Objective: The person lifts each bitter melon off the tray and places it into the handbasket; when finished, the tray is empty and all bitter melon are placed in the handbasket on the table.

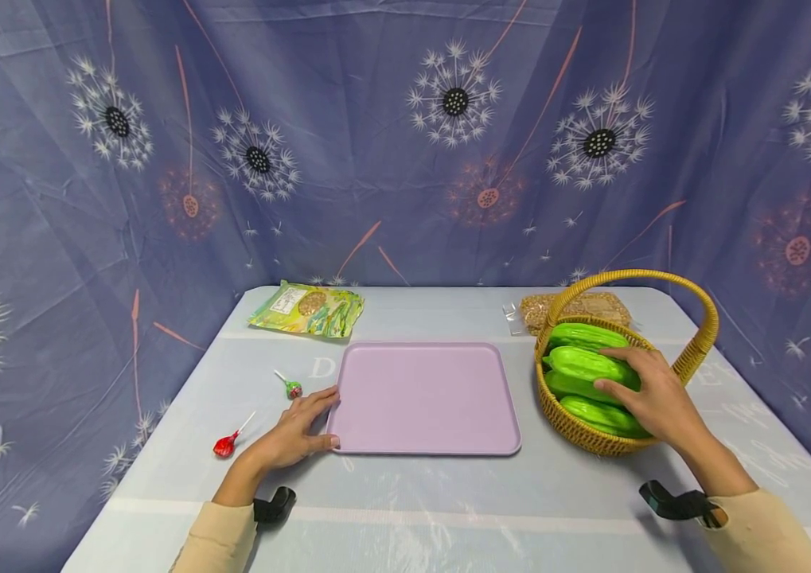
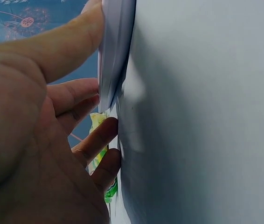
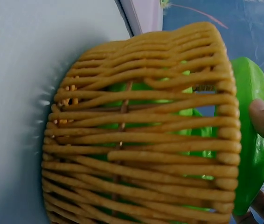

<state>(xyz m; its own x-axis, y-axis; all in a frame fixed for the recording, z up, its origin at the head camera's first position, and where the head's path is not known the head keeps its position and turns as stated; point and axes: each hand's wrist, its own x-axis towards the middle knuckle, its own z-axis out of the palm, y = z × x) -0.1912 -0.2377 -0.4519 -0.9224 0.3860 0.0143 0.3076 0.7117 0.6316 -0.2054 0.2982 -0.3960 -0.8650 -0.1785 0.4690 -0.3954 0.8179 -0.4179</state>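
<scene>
So, working from the near edge outward: the left hand (image 1: 298, 434) sits at the lilac tray (image 1: 425, 398), thumb at its near-left corner and fingers laid along its left edge. The left wrist view shows the thumb on top of the rim and the other fingers tucked beside and under it, so it's a light pinch on the tray's edge rather than a flat rest. Just left of that hand lie a red lollipop (image 1: 224, 445) and, a bit farther back, a green lollipop (image 1: 294, 389), neither touched.

Over on the right, the right hand (image 1: 652, 394) is down in the wicker basket (image 1: 594, 440), fingers curled over the top green fruit (image 1: 584, 364) of a stack of several. That fruit's long axis runs roughly left to right across the basket, and the fingers wrap across it from the right end. In the right wrist view a fingertip presses its glossy skin above the rim. The right hand is the nearer one by far; the tray lies to the basket's left, close but not touching.

Farther back, a green snack pouch (image 1: 308, 309) lies behind the tray, and a clear bag of nuts (image 1: 577, 306) behind the basket.
</scene>
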